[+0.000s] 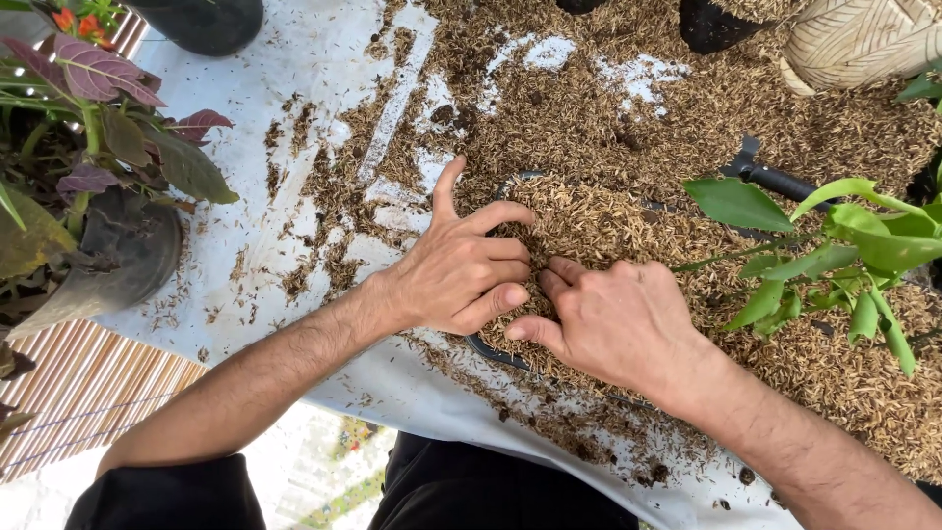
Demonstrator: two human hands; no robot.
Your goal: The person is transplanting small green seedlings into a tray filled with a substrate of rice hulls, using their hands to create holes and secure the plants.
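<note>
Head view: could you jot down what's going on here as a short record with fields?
Left hand: pressed on the husk fill, fingers curled, thumb up
Right hand: pressed on the same fill, fingertips meeting the left hand's
Pot: black, only its rim showing, heaped with husks
Sheet: white, strewn with husks
Green plant: right of the pot, lying over the husk pile
Red-leaf plant: far left, in a dark pot
Tool handle: black, partly buried beyond the pot
</note>
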